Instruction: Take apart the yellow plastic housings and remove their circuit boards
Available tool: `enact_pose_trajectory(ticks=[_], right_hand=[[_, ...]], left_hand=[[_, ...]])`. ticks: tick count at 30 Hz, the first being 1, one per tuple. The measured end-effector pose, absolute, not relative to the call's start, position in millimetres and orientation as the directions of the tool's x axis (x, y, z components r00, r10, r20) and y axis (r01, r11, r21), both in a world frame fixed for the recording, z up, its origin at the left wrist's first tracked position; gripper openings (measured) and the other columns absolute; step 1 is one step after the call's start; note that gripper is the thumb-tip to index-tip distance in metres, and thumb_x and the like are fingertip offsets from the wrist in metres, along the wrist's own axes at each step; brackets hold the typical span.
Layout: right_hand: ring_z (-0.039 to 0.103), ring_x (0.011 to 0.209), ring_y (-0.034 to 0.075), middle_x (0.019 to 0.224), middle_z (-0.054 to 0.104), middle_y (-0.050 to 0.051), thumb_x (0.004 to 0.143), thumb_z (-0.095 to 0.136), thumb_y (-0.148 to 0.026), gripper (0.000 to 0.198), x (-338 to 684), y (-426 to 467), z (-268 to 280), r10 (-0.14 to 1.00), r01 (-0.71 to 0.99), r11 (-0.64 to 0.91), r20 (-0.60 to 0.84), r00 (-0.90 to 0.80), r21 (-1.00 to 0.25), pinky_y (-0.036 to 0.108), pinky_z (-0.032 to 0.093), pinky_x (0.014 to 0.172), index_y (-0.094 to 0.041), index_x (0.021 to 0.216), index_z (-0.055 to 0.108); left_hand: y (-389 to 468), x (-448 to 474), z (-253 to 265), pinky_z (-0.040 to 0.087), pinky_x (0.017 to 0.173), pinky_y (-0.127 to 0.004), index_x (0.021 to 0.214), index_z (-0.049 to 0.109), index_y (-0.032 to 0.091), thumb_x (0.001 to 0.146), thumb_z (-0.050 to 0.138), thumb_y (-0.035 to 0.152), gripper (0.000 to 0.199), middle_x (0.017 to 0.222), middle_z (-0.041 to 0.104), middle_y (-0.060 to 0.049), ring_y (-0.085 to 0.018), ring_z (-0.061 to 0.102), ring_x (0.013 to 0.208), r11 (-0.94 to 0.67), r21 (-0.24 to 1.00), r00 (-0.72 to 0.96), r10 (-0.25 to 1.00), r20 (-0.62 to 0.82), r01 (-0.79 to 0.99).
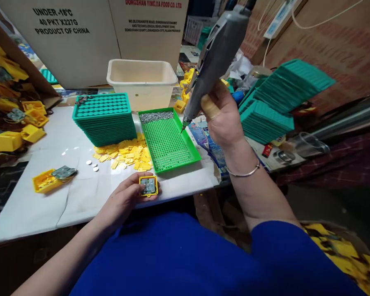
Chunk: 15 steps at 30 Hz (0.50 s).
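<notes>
Blue shirt fabric lies nearest the camera, filling the bottom centre of the frame. Above it, at centre, the left hand grips a small yellow case near the front edge of the white table, thumb against the circuit board inside. At upper right of centre, the right hand is wrapped around a grey electric screwdriver; its bit points down and left, near the right rim of the green tray. Small metal screws lie heaped along the tray's far end.

Step in hand, as judged: case held ready, driver not yet on it. Next move appears to call for a screw on the bit, then careful alignment with the case while the left hand steadies it.

Condition of case: open face toward the camera, yellow rim continuous where visible, a small tab at its lower edge; board seated within the rim, grey-green. Whether any screw is fitted cannot be determined.
</notes>
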State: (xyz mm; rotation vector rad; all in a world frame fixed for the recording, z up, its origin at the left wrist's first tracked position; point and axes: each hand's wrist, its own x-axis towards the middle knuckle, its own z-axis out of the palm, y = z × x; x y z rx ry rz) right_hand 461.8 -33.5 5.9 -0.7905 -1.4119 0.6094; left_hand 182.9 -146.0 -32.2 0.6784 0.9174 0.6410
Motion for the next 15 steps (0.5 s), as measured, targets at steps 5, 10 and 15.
enact_pose_trajectory(ticks=[5,10,15], right_hand=[[0.064,0.087,0.011,0.095,0.067,-0.007,0.07,0.081,-0.036,0.038,420.5,-43.9,17.7,0.793,-0.099,0.606,0.609,0.002,-0.789,0.026,0.056,0.078,-0.03,0.1,0.058],[0.058,0.06,0.01,0.08,0.059,-0.004,0.078,0.074,-0.031,0.018,363.5,-87.9,31.6,0.853,-0.277,0.456,0.504,-0.135,-0.846,0.027,0.051,0.056,-0.026,0.083,0.057],[0.056,0.054,0.013,0.079,0.06,-0.004,0.074,0.07,-0.054,0.029,333.0,-106.8,34.2,0.904,-0.34,0.35,0.41,-0.12,-0.873,0.029,0.05,0.051,-0.031,0.084,0.055]], left_hand=[[-146.2,183.4,-31.7,0.058,0.078,-0.032,0.12,0.059,0.018,0.076,0.067,0.02,0.045,0.097,0.073,-0.006,-0.021,0.072,0.087,0.593,0.778,0.414,0.773,-0.48,-0.207],[-147.5,178.6,-32.1,0.06,0.074,-0.031,0.104,0.069,0.023,0.078,0.067,0.022,0.027,0.101,0.068,-0.001,-0.018,0.068,0.086,0.449,0.869,0.329,0.869,-0.37,-0.207],[-146.7,168.2,-40.9,0.059,0.086,-0.036,0.086,0.074,0.021,0.087,0.06,0.025,0.015,0.096,0.066,-0.002,-0.018,0.065,0.092,0.281,0.953,0.284,0.929,-0.239,-0.116]])
